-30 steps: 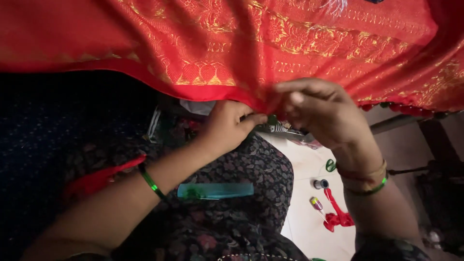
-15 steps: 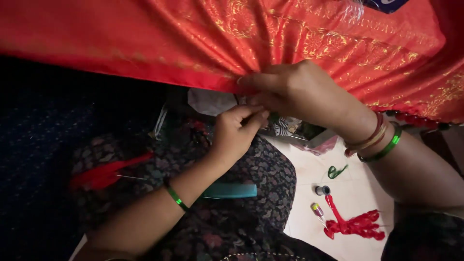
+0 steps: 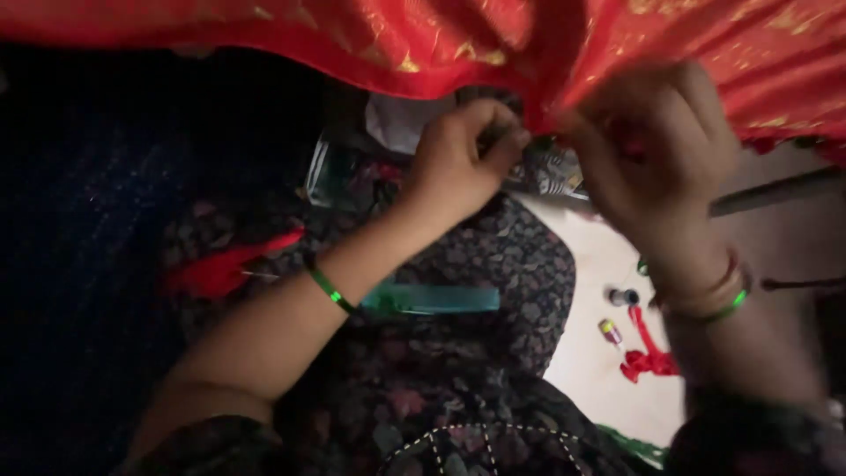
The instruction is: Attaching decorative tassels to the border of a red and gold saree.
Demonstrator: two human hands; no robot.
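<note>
While two hands pinch one red cloth point(image 3: 423, 35) (gold-patterned), one teal comb point(image 3: 432, 300) rests.

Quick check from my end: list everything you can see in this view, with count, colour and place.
embroidered cloth: one, red with gold pattern, across the top, edge pinched by both hands
flat plastic strip: one, teal, on the lap
patterned garment: one, dark floral, over the lap
red scrap: one, left of the lap
red thread tangle: one, on the pale floor, right
small spools: two, one dark, one yellow-red, on the floor
bangles: green on the left wrist; green and brown on the right
left hand: pinching the cloth's edge
right hand: gripping the cloth, blurred
</note>
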